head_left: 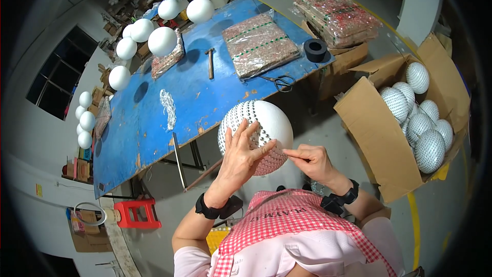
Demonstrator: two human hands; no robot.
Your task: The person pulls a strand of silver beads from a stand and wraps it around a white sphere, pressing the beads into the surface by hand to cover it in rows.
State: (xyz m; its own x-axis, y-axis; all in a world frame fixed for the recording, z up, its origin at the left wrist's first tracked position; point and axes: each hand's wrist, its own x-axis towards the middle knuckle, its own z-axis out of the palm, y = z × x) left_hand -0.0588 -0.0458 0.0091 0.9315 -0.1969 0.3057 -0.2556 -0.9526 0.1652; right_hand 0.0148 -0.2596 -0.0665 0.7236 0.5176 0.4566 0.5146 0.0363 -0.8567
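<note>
Both raised: left hand (241,156) spread open against the studded ball (261,123), right hand (310,159) pinched beside it.

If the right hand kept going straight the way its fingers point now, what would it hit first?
The right hand points left, fingers pinched at the studded white ball. It would meet the ball's lower right side at once, right beside the left hand's thumb tip. It already seems to be touching, though depth is unclear.

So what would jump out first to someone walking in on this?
The big white foam ball, half covered in shiny studs, held by the left hand and the right hand at centre. Then the plain white balls lining the blue table, and the cardboard box of finished studded balls at right.
</note>
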